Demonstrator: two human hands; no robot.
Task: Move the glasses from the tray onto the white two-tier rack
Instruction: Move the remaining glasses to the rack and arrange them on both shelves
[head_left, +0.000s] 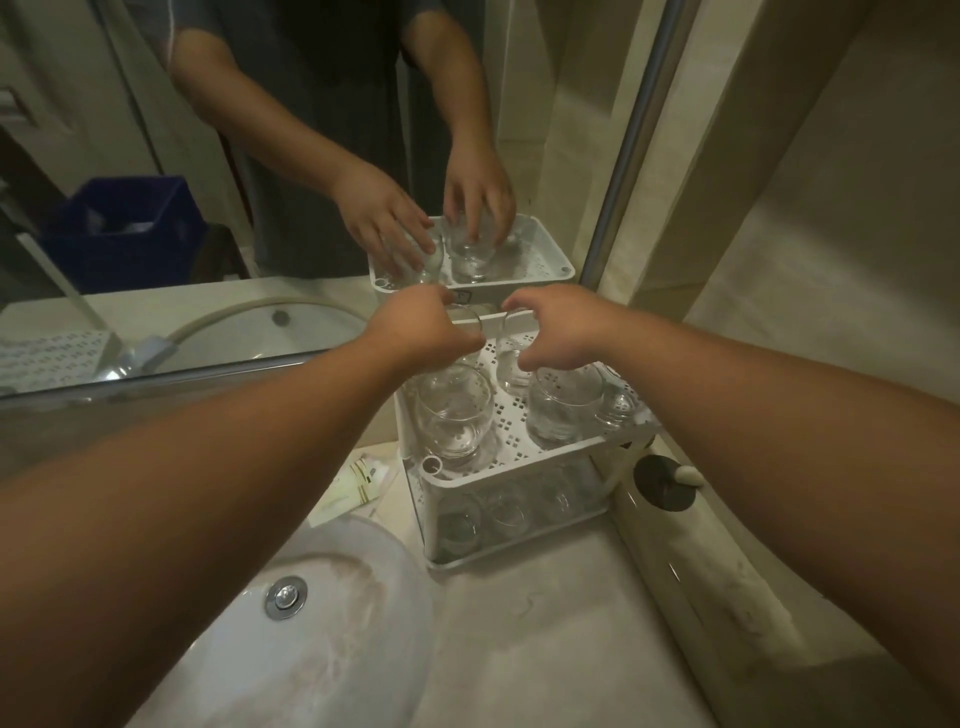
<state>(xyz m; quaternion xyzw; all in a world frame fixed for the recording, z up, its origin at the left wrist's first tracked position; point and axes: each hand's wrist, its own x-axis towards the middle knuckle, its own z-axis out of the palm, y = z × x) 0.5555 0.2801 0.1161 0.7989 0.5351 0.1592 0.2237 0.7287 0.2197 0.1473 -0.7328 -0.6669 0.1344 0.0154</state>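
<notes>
A glass (470, 325) is gripped by the left hand (415, 325) and another glass (511, 358) by the right hand (563, 327) at the rear of the white rack's (519, 475) top tier, w/ sink (291, 623) at left on worktop (545, 639).

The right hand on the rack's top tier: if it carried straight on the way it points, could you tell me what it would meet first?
Probably the mirror. The right hand, gripping a glass, points toward the back rim of the white rack; the mirror stands right behind it. Depth is unclear.
</notes>
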